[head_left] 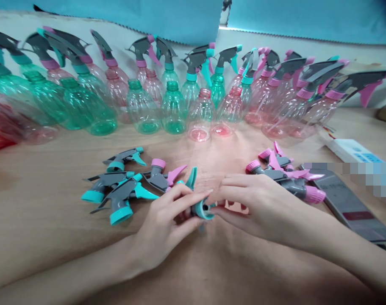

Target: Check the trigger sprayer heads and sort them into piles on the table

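Observation:
My left hand (167, 220) is closed around a grey spray head with a teal collar (203, 210) and teal trigger, the collar's opening turned toward the right. The fingers of my right hand (246, 203) are pinched at that opening; what they grip there is too small and blurred to name. Left of my left hand lie several grey and teal spray heads (121, 215) and one with a pink collar (158, 163). Grey and pink spray heads (313, 194) lie beyond my right hand.
Green bottles (173, 110) and pink bottles (201, 116), some open and some with spray heads, stand in rows across the back. A dark flat device (354, 207) and a white box (354, 150) lie at the right. A red item (2, 131) is at the far left.

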Tool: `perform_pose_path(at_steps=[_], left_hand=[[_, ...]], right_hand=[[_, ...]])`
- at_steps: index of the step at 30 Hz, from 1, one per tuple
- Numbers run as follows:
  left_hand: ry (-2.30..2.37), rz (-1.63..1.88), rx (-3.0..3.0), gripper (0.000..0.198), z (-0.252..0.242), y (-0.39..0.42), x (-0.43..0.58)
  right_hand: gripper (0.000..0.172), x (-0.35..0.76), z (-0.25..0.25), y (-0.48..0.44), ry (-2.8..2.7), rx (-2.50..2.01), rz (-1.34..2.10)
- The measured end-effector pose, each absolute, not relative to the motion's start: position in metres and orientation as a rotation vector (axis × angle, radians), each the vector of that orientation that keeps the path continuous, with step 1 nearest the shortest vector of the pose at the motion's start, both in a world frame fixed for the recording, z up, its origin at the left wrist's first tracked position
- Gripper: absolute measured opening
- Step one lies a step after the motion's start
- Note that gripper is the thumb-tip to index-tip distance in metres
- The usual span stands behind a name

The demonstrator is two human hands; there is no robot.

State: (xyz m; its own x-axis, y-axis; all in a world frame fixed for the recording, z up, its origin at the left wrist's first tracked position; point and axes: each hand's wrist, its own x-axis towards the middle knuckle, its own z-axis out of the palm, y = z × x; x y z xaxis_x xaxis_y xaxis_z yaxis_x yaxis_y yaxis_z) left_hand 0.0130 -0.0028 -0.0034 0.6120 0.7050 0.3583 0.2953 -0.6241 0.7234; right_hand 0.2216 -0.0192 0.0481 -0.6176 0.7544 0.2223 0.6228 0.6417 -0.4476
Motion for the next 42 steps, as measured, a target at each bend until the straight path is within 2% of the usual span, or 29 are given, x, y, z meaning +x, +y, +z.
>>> perform_pose_path(at_steps=[7, 12, 18, 25, 31, 36, 42], left_hand=[[0.764, 0.913, 2.283, 0.041, -0.004, -0.003, 0.013], [0.792, 0.859, 2.259, 0.041, -0.002, -0.002, 0.015], [0.765, 0.884, 2.222, 0.040, -0.003, -0.001, 0.017], [0.721, 0.870, 2.257, 0.032, -0.003, -0.001, 0.014], [0.768, 0.881, 2.272, 0.037, -0.001, -0.001, 0.013], [0.782, 0.868, 2.273, 0.037, 0.001, -0.003, 0.015], [0.765, 0.818, 2.290, 0.034, -0.001, -0.002, 0.015]], right_hand=[[0.014, 0.213, 0.040, -0.024, -2.307, -1.093, 0.437], [0.009, 0.221, 0.050, -0.018, -2.421, -1.130, 0.524], [0.011, 0.229, 0.052, -0.016, -2.490, -1.242, 0.571], [0.004, 0.217, 0.040, -0.024, -2.343, -1.174, 0.561], [0.008, 0.212, 0.037, -0.029, -2.236, -1.168, 0.468], [0.018, 0.220, 0.052, -0.031, -2.401, -1.271, 0.443], [0.016, 0.220, 0.051, -0.031, -2.476, -1.206, 0.535]])
